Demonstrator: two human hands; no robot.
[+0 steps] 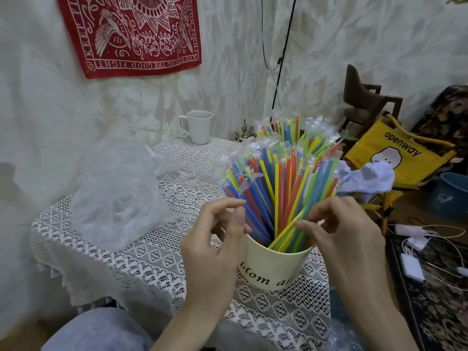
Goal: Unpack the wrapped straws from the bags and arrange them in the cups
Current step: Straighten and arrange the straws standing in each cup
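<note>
We see bare lace tablecloth [162, 252] between the crumpled plastic bags [119, 188] at left and the cream cup [274, 264], w/ room for a hand to pass. Behind it, open cloth runs back to the white mug [198, 126] near the wall. The straws [278, 178] fan wide above the cream cup, blocking any reach straight over it. A second straw bunch [296, 133] stands just behind. Right table edge is tight: yellow bag [405, 153] and chair [364, 102] sit close by.

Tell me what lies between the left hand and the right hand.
In the head view, the bundle of wrapped straws standing in the cream cup lies between the left hand and the right hand; both hands touch the straws.
</note>
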